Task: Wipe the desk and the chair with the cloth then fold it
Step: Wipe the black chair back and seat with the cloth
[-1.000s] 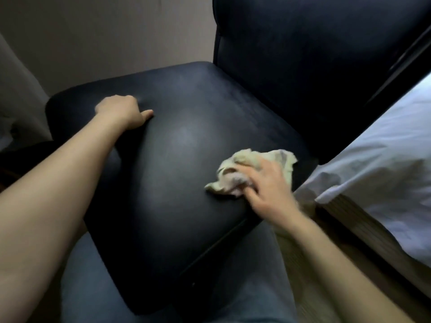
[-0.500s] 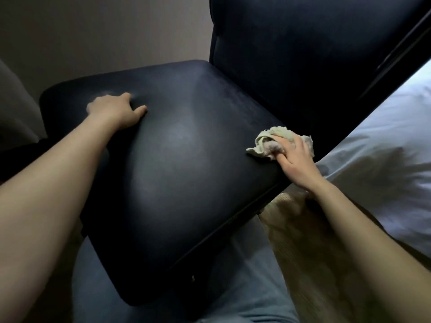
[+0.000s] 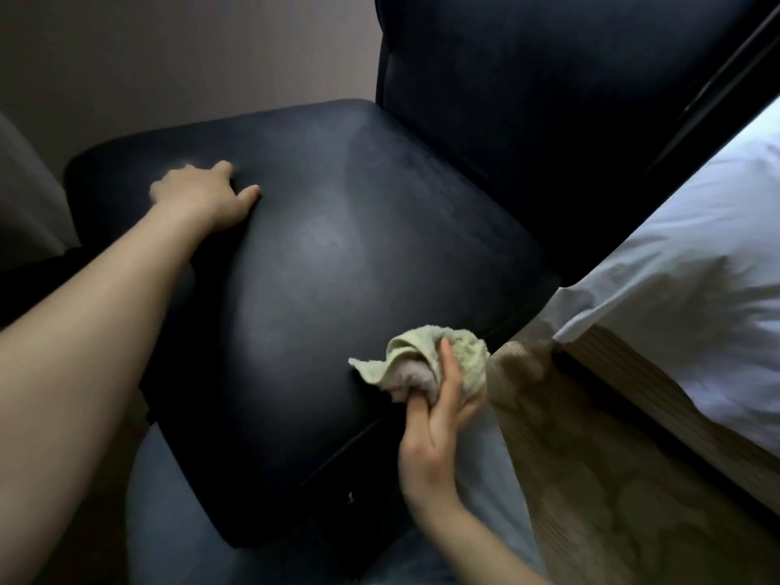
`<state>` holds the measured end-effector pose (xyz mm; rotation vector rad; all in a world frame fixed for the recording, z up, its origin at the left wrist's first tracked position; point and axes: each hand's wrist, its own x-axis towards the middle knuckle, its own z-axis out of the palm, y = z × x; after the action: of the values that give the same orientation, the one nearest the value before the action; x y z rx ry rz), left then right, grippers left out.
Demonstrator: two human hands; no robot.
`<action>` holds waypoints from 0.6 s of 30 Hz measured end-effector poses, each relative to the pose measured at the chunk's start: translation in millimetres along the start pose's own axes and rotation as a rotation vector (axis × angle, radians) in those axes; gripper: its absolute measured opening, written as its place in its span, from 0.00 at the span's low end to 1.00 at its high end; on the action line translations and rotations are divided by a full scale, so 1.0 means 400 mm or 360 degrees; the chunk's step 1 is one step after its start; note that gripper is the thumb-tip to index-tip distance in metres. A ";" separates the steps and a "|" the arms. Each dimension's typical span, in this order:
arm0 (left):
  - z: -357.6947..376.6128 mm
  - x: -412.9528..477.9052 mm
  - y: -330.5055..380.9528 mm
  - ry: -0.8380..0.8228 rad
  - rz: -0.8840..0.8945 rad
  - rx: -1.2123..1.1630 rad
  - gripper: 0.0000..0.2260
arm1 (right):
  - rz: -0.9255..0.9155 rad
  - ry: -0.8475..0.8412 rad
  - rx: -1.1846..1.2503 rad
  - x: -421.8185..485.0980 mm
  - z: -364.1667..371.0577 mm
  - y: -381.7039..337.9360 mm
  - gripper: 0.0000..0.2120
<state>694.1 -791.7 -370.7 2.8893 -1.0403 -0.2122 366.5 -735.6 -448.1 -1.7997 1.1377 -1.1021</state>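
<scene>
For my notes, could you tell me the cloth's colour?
The cloth is pale yellow-green; head view.

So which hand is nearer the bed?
Right. The right hand, gripping the cloth at the seat's right edge, is just left of the bed; the left hand rests across the seat, far from it.

Left arm: bare forearm reaches from the lower left edge up and forward. Left hand (image 3: 202,198) lies palm down on the chair seat (image 3: 337,268), fingers extended, thumb splayed to the right; the fingertips are slightly blurred.

Right arm: bare forearm enters from the bottom edge, wrist straight. Right hand (image 3: 439,420) is turned thumb-up, thumb pointing away from the body, with the fingers curled round a bunched cloth (image 3: 422,356), which it grips firmly.
</scene>
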 end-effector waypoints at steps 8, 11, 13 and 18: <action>-0.014 -0.025 0.006 0.0015 -0.0019 0.0084 0.28 | 0.0261 0.0313 -0.0470 0.427 -0.110 0.109 0.19; -0.013 -0.039 0.014 0.0033 -0.0043 0.0104 0.27 | 0.0418 0.0374 -0.0297 0.490 -0.137 0.122 0.18; -0.009 -0.045 0.016 0.0038 -0.0063 0.0114 0.26 | 0.0564 0.0380 -0.0267 0.453 -0.125 0.104 0.18; -0.010 -0.054 0.027 0.0047 -0.0102 0.0128 0.25 | -0.0020 0.0089 -0.0420 0.180 -0.059 0.025 0.23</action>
<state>671.3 -786.2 -363.3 2.9908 -0.9743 -0.1335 359.2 -809.1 -428.2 -1.9888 1.3592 -1.0544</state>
